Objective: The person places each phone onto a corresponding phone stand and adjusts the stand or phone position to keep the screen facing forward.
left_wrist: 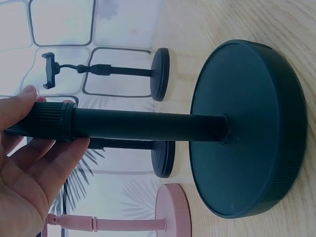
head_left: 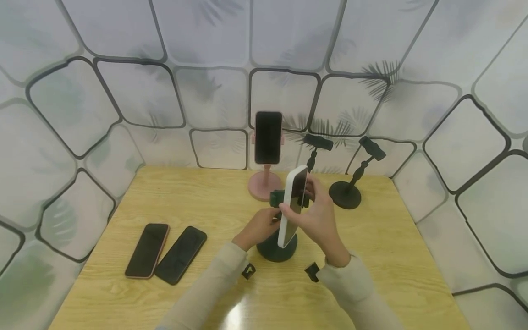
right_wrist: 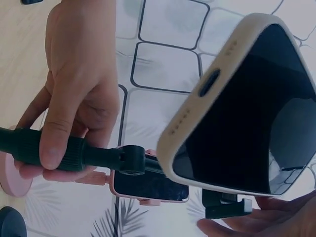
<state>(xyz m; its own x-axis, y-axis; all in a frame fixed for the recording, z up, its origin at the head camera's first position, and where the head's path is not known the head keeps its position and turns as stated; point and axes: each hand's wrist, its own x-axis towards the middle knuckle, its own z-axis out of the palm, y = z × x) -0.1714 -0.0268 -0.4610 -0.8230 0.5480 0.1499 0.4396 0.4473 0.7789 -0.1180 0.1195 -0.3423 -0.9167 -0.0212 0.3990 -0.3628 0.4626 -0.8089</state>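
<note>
My left hand (head_left: 259, 228) grips the ribbed collar (left_wrist: 47, 120) near the top of a dark green phone stand. The stand's round base (left_wrist: 256, 128) rests on the table. My right hand (head_left: 319, 215) holds a smartphone in a white case (head_left: 294, 206), thumb at one long edge and fingers at the other. The phone is tilted, in front of the stand's green clamp (head_left: 277, 198). In the right wrist view, a clamp jaw shows just past the phone's edge, close to the right fingers (right_wrist: 266, 222). The phone hides most of the clamp.
Behind stands a pink phone stand (head_left: 264, 185) with a black-screened phone (head_left: 268, 137) in it. Two black stands (head_left: 318, 142) (head_left: 346, 195) stand at the back right, their clamps holding nothing. Two phones (head_left: 147, 251) (head_left: 181, 255) lie on the wooden table (head_left: 198, 197) at left. Patterned curtain surrounds the table.
</note>
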